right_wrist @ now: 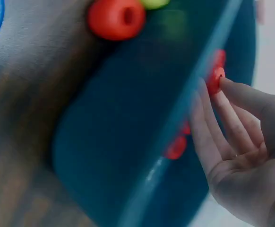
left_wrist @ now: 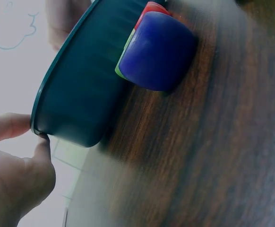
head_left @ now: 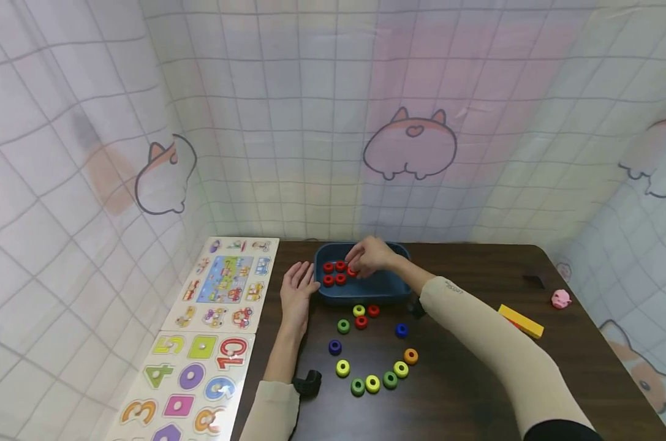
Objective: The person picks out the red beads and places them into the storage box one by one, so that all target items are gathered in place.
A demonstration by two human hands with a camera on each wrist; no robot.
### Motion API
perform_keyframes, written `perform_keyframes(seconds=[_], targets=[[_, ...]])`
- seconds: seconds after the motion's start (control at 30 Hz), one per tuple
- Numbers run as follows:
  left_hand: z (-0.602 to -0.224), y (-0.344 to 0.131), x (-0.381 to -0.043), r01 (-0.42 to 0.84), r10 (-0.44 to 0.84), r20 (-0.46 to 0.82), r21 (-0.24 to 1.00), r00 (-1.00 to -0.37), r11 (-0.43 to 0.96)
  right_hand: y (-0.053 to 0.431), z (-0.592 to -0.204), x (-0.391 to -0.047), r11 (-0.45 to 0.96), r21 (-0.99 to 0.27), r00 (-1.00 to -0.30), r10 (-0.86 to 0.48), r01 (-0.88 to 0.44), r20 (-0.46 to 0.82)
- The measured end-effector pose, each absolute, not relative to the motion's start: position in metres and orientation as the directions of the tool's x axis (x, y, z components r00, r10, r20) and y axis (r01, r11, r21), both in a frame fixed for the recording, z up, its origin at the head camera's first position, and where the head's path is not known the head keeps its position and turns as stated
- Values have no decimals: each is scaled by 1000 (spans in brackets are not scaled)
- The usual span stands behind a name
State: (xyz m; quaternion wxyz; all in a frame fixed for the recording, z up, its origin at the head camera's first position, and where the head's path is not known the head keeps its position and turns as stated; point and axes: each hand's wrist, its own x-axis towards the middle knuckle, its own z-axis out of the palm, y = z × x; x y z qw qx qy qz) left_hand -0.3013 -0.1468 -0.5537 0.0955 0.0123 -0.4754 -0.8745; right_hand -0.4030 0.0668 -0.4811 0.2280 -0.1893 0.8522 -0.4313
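A dark blue plastic bin (head_left: 366, 299) stands at the back of the table, with several small red rings (head_left: 340, 279) in its left part. Inside it, my right hand (head_left: 370, 256) pinches a red ring (right_wrist: 216, 80) between thumb and fingertips, beside the others. My left hand (head_left: 296, 294) is at the bin's left end; its fingers are fairly straight, and thumb and a fingertip touch the rim (left_wrist: 35, 106). In front of the bin lie two red rings (head_left: 373, 310), a yellow ring (head_left: 358, 310) and a green ring (head_left: 343, 326).
More rings lie in a loose curve nearer me, including a dark blue ring (head_left: 335, 347), a blue ring (head_left: 401, 330) and an orange ring (head_left: 411, 356). Puzzle boards (head_left: 263, 269) line the left side. A yellow block (head_left: 521, 321) and a pink pig figure (head_left: 560, 298) sit at right.
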Motion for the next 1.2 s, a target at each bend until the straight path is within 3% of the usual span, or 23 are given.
perform_keyframes(seconds=[0.2,0.37,0.63,0.9,1.2], targets=[[-542,-146,-295,164,-175,83,834,-981,-526,69,-499,-406,560,-817,-812,-537,-140,-229],[-542,-146,-295,175,-180,93,832,-979,-526,77,-476,-393,517,-823,-803,-580,-234,-136],[-543,-143,-294,174,-188,90,851,-978,-496,91,-445,-331,471,-754,-715,-699,-457,-3],[-543,-143,-292,160,-179,80,854,-981,-494,103,-483,-289,512,-584,-637,-770,-630,13],[-558,-142,-302,165,-186,81,853,-979,-494,109,-512,-280,529,-616,-695,-718,-584,43]])
